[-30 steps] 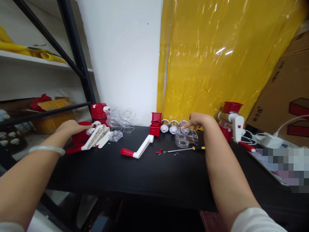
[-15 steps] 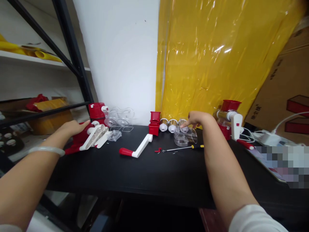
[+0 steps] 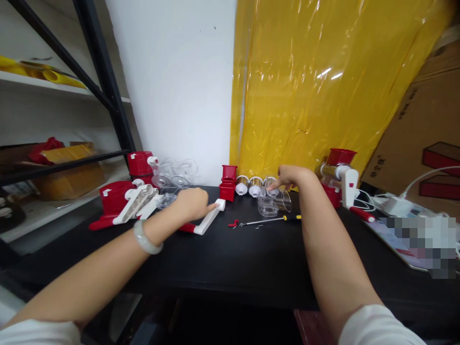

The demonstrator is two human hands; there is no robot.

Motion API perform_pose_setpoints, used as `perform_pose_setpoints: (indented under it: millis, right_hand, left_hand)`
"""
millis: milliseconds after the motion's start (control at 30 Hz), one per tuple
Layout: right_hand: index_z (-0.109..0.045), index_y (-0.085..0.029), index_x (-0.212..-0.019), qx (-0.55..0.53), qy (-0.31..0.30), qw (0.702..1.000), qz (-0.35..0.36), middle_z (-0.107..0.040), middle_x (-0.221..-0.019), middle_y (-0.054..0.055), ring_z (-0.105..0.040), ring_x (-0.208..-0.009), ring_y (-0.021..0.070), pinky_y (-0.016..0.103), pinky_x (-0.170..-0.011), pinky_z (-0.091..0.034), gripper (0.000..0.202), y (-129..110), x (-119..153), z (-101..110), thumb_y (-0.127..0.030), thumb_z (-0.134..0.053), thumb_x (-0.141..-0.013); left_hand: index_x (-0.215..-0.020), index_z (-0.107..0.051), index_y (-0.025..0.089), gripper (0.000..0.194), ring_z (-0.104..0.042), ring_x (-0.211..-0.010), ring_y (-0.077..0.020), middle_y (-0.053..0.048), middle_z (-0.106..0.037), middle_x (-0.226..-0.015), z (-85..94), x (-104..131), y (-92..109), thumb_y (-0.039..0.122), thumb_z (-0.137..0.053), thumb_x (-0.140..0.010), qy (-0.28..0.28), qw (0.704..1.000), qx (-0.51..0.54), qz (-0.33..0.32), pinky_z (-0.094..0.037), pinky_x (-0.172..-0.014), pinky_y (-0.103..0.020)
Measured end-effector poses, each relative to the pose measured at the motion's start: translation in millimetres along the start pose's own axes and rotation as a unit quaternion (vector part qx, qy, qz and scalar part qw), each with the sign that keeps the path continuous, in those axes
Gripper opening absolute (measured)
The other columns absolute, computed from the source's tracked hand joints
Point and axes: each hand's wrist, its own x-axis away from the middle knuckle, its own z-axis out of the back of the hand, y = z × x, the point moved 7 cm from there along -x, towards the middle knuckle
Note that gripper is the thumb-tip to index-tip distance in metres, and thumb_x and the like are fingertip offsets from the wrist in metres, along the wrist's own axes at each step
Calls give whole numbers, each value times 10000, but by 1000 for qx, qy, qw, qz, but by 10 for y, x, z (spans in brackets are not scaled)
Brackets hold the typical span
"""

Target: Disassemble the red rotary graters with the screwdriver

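Observation:
My left hand [image 3: 194, 206] reaches over the table with its index finger stretched toward the end of a white crank [image 3: 209, 219] with a red handle; nothing shows in its grip. My right hand [image 3: 289, 176] is at a clear plastic housing [image 3: 268, 205], fingers bent down on its top. Whether they grip it is hidden. Behind the housing stand white-capped drums [image 3: 255, 187]. Two stacked red parts [image 3: 228, 183] are between the hands. A screwdriver [image 3: 264, 221] with a yellow and black handle lies in front of the housing, beside a small red piece [image 3: 233, 224] and screws.
Red and white crank units stand at the left [image 3: 115, 199] and right [image 3: 339, 177] of the black table [image 3: 230, 263]. Clear cups [image 3: 175, 175] are at the back left. A white adapter [image 3: 397, 205] with cables and a tablet [image 3: 402, 244] lie right. Black-framed shelving is left.
My left hand has moved right, from the red and white unit at the left to the loose white crank. My right hand has stayed at the clear housing. The view has shifted slightly.

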Motion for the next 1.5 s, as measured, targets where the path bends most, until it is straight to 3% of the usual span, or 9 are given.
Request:
perform_pose_setpoints:
  millis: [133,333,733,867,967,1033,1100,1300,1500]
  right_hand:
    - [-666,-46,-1081,16,7,1000,0,-729,-857,177,-698,-711,259,310,-577,-519,883,7,-43,6,-710,-775,-509]
    - [-691,-62,-1030,32,16,999,5,-725,-872,166,-695,-712,263,329,-602,-523,835,-1,-38,27,-721,-761,-522]
    - [-648,-94,-1149,73,37,996,-18,-691,-1043,192,-654,-990,344,365,-752,-515,835,-33,89,102,-694,-753,-578]
    - [-585,-127,-1212,68,175,982,-16,-647,-1129,201,-600,-1070,366,387,-807,-481,829,-37,358,422,-676,-747,-613]
    - [-547,-152,-1217,62,298,949,80,-660,-1042,155,-614,-980,306,350,-784,-445,612,-155,658,556,-557,-678,-776]
    - [-584,-172,-1106,92,334,922,175,-666,-964,111,-614,-907,248,306,-753,-408,331,-232,806,433,-431,-540,-904]
    - [-607,-177,-930,117,341,904,230,-660,-880,91,-603,-813,205,279,-701,-373,278,-196,863,185,-383,-422,-954]
    - [-579,-181,-741,79,320,924,195,-633,-759,75,-573,-709,172,253,-663,-369,365,310,661,-456,-375,-358,-957]
    - [-643,-178,-782,-45,214,949,226,-679,-794,56,-607,-724,168,251,-705,-434,272,579,429,-665,-388,-506,-888]
  left_hand:
    - [-914,-720,127,553,-678,-877,-393,-233,-701,-944,-280,-109,298,624,-506,-797,-23,999,-9,-21,-511,-699,-430]
    - [-888,-711,141,487,-686,-838,-360,-207,-700,-925,-482,-86,179,531,-421,-856,-16,1000,4,-20,-511,-681,-419]
    - [-838,-655,164,487,-676,-772,-305,-147,-680,-909,-327,3,295,534,-344,-899,58,996,29,-54,-469,-610,-357]
    - [-875,-639,157,490,-668,-781,-278,-140,-656,-943,-216,34,264,529,-325,-925,105,992,33,-54,-459,-606,-333]
    - [-911,-618,164,462,-665,-791,-270,-144,-646,-949,-137,69,279,527,-334,-939,131,988,40,-69,-448,-600,-324]
    - [-941,-592,170,407,-664,-798,-275,-143,-645,-940,-93,90,295,504,-359,-944,147,985,48,-78,-439,-596,-328]
    - [-956,-562,173,354,-664,-795,-282,-136,-650,-909,-80,94,304,479,-384,-946,152,984,54,-81,-429,-592,-333]
    - [-989,-489,170,273,-667,-786,-280,-130,-658,-895,-180,43,314,429,-409,-957,133,983,84,-90,-412,-587,-326]
    - [-1004,-477,164,269,-659,-836,-293,-151,-650,-904,-195,38,292,410,-376,-967,136,979,126,-81,-426,-616,-347]
